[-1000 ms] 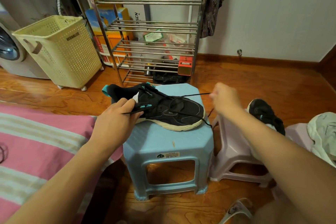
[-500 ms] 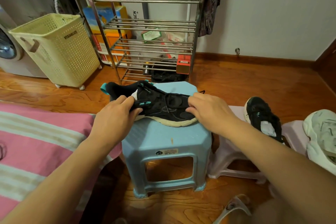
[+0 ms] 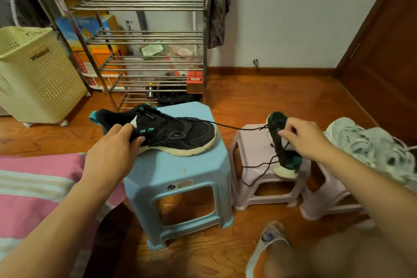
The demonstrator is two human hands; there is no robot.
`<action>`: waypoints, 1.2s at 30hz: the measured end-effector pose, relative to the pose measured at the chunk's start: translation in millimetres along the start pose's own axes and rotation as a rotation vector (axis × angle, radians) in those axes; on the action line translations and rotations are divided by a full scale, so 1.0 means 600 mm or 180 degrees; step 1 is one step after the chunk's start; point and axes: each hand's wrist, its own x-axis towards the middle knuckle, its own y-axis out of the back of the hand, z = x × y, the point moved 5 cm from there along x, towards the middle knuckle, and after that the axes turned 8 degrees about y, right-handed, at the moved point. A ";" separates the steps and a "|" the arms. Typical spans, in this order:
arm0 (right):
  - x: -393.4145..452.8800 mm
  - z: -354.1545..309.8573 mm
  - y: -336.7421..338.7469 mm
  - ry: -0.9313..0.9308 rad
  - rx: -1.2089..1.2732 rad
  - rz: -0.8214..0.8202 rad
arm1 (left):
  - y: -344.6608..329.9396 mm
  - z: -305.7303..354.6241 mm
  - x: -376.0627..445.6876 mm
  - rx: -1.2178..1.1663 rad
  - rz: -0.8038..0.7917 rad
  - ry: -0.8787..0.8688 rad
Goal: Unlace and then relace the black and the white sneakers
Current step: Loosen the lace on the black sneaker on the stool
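- Right hand [image 3: 304, 140] has swung away from the shoe, drawing the lace [image 3: 234, 126] taut, pinched in its grip.
- Left hand [image 3: 115, 149] pins the black sneaker [image 3: 171, 133] by its collar on the blue stool [image 3: 180, 169].
- Lace: thin, limp, light; best pinched near the tip.
- Upper looks soft suede, sole rubbery.
- Second black sneaker [image 3: 282, 142] on the pink stool [image 3: 252, 149].
- White sneaker [image 3: 365, 144] far right.

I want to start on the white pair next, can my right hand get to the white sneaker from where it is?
Probably yes: the white sneaker lies just beyond the right hand, nothing between, but that hand pinches the black lace.
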 end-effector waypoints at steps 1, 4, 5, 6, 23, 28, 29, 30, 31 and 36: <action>-0.011 0.011 0.019 -0.0065 0.0123 0.0129 | 0.000 0.003 -0.002 0.0055 -0.0046 0.0071; -0.060 0.018 0.068 -0.0061 0.0473 0.0215 | 0.020 0.021 -0.018 0.0315 -0.0247 0.0295; -0.075 0.006 0.075 0.0019 0.0625 0.0096 | 0.035 0.030 -0.028 0.0430 -0.0122 0.0278; -0.091 -0.012 0.084 0.0128 0.0743 -0.0042 | 0.051 0.050 -0.044 0.0508 0.0092 0.0138; -0.053 -0.096 0.141 -0.0700 0.1595 -0.0144 | -0.106 0.393 -0.072 -0.4242 -0.2392 0.0483; -0.131 -0.103 0.032 -0.0803 0.1664 -0.1150 | -0.107 0.470 -0.091 -0.6161 -0.3988 0.1353; -0.147 -0.099 0.016 -0.0818 0.1682 -0.1113 | -0.112 0.479 -0.109 -0.6094 -0.4204 0.1373; -0.164 -0.092 0.002 -0.0851 0.1824 -0.1029 | -0.115 0.487 -0.128 -0.5881 -0.4275 0.1318; -0.186 -0.081 -0.008 -0.0924 0.2035 -0.0935 | -0.120 0.491 -0.146 -0.5636 -0.4216 0.1278; -0.356 0.073 -0.023 -0.1766 0.2065 -0.0552 | -0.139 0.520 -0.253 -0.5097 -0.4273 0.1598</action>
